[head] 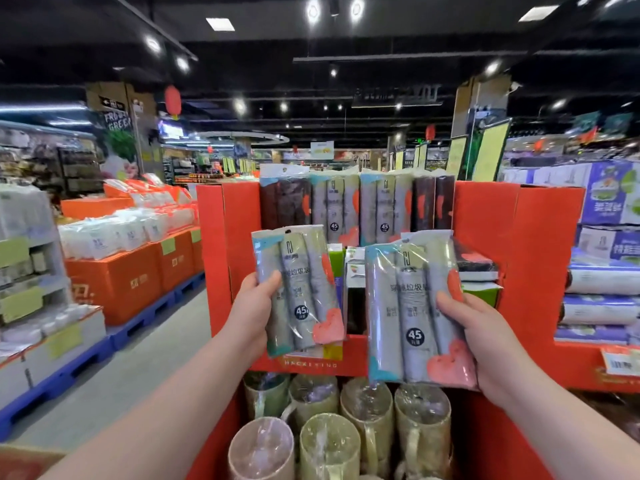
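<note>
Two bare forearms rise from the bottom edge, nearest to the camera, and each one ends in a hand that holds a pack. Behind them stands a big red cardboard display stand [519, 244], which fills the middle of the scene. To its left, orange cartons [114, 282] with white packs on top sit on blue pallets [138, 327]. To its right are purple and white boxes [609, 192].

On the far top shelf of the stand, a row of garbage bag packs [356, 206] stands upright, some grey and some dark. In the near bottom part are film-wrapped cylinders [332, 441], close together.

The right pack of grey garbage bag rolls [415, 313] is held up in front of the stand, a little tilted, and it is nearer to the camera than the other. The left pack of grey garbage bag rolls [301, 292] is held just beside it, not touching.

The right hand [485, 337] grips its pack at the right edge, with the thumb on the front and the fingers hidden behind. The left hand [254, 306] grips its pack at the left edge in the same way.
</note>
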A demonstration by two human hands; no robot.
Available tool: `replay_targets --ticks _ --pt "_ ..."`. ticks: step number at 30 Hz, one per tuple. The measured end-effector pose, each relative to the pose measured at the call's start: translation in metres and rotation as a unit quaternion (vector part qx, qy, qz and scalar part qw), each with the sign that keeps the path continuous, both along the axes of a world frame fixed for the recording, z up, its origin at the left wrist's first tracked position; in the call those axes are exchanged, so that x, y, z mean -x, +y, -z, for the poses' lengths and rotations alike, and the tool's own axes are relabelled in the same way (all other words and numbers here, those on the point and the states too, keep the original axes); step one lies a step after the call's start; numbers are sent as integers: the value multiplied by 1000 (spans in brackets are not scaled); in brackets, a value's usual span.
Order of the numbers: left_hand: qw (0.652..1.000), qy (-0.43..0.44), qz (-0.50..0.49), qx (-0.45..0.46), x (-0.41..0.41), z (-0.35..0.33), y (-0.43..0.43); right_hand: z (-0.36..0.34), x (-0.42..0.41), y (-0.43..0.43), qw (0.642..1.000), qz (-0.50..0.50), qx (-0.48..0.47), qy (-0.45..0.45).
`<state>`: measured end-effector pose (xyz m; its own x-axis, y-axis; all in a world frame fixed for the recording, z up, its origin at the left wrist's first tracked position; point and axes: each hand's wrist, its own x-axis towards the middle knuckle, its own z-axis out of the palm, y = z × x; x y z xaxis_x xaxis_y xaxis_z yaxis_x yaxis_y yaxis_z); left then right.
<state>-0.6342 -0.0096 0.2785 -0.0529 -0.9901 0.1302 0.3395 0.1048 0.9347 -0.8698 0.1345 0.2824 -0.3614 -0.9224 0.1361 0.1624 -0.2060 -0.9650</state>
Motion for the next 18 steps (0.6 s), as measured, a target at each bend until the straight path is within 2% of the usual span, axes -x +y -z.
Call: replay_targets --ticks 7,14,18 --pt "998 -50 -2 28 13 -6 -32 -4 -6 -6 999 22 -23 -20" --pt "995 -94 16 24 30 3 -65 -2 -9 -5 998 55 -17 -3" --pt "995 -93 42 20 41 12 -80 -2 -10 -4 997 76 -14 6"
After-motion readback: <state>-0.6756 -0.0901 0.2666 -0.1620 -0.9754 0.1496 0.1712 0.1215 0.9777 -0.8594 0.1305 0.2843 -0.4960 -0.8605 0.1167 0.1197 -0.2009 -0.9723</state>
